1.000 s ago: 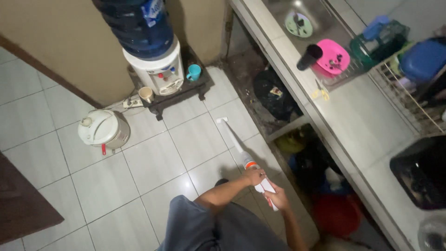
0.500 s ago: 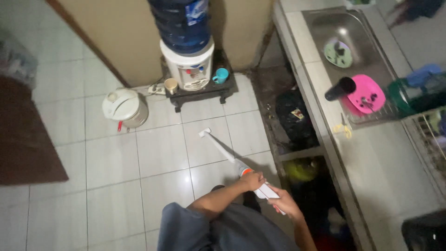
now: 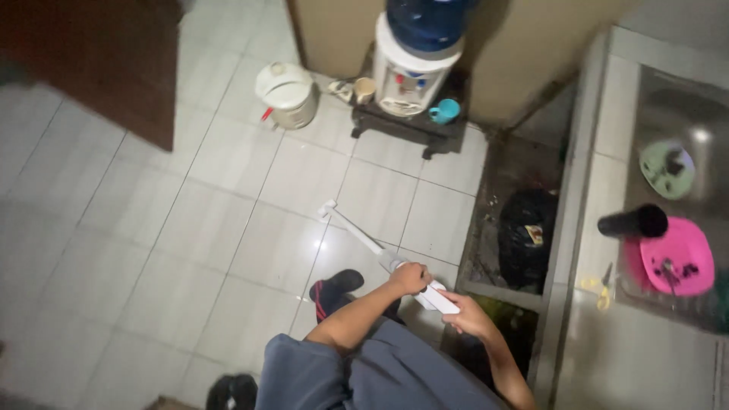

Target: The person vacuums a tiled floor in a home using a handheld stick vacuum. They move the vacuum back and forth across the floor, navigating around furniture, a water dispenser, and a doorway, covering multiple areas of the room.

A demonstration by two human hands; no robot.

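Hands both closed on white mop handle (image 3: 395, 262): left hand (image 3: 410, 278) mid-shaft, right hand (image 3: 471, 317) at near end. Head rests on tiled floor (image 3: 190, 228). Looks light, stiff; 2-handed grip suits.

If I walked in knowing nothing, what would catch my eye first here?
Probably the long white handled floor tool, slanting down to the pale tiled floor, gripped by the left hand with the right hand at its upper end. Beyond it, against the wall, stands a white water dispenser with a blue bottle, and on the counter at right sits a bright pink plastic dish.
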